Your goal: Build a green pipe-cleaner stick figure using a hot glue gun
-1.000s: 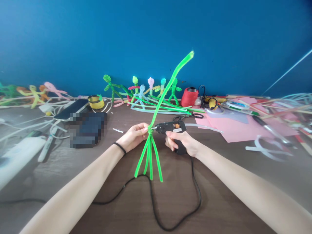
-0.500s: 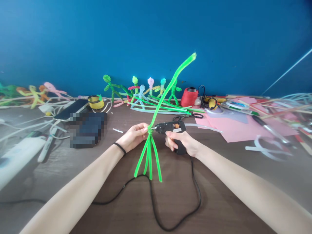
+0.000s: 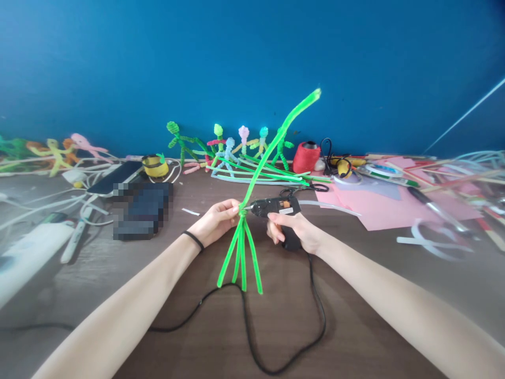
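Note:
My left hand (image 3: pixel 221 217) pinches a bundle of green pipe cleaners (image 3: pixel 263 164) at its twisted knot. From the knot one thick length rises up and to the right, while several loose ends spread downward. My right hand (image 3: pixel 290 229) is closed round the grip of a black hot glue gun (image 3: pixel 272 206). Its metal nozzle points left and meets the knot, close to my left fingertips; whether glue is coming out is too small to tell. A translucent glue stick (image 3: pixel 329 205) sticks out of the gun's back.
The gun's black cord (image 3: pixel 250 337) loops across the table in front. Pipe-cleaner figures (image 3: pixel 180 142) stand along the blue wall, beside loose green pipe cleaners (image 3: pixel 272 171), scissors (image 3: pixel 315 187) and a red spool (image 3: pixel 306 157). Pink paper (image 3: pixel 379 210) lies right, phones (image 3: pixel 116 178) left.
The upper end of the green pipe cleaners has tipped slightly to the right and down. Both hands and the glue gun stay nearly in place.

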Demonstrator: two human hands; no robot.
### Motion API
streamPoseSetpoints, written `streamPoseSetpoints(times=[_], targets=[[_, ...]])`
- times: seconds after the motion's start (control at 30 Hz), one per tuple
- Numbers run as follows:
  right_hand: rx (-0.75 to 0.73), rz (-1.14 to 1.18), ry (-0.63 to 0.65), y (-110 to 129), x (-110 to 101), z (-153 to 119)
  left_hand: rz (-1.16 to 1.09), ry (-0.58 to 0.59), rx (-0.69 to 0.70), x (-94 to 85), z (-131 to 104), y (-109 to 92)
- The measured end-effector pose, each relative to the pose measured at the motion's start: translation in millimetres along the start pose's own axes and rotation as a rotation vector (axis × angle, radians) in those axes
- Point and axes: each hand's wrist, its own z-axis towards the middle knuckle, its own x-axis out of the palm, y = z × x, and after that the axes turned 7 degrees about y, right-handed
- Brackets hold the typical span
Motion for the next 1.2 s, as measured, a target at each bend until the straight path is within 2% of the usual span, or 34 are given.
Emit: streamPoseSetpoints(times=[0.4,0.57,0.73,0.87,0.97,1.13,1.2], targets=[[0.014,0.040,-0.012,0.3,-0.3,0.3,-0.010,0.001,-0.001,-0.2,-0.8,-0.8],[0.054,0.185,-0.111,0.2,1.0,2.8,-0.029,-0.011,0.002,-0.3,-0.9,-1.6],[0.058,0.471,-0.265,-1.1,-5.3,4.2,-0.048,-0.004,0.017,0.5,-1.4,-2.3],[0.054,0.559,-0.253,-1.0,-8.3,6.3,-0.043,-0.001,0.019,-0.1,-1.6,-2.1],[0.034,0.461,-0.244,1.7,-9.1,8.2,-0.045,0.013,0.018,-1.5,-1.2,-1.6],[0.071,0.031,-0.516,9.3,-14.9,7.6,-0.049,-0.002,0.029,-2.7,-0.1,-0.6],[0.122,-0.155,-0.553,11.4,-18.0,6.5,-0.052,0.002,0.033,-2.7,0.1,-0.3]])
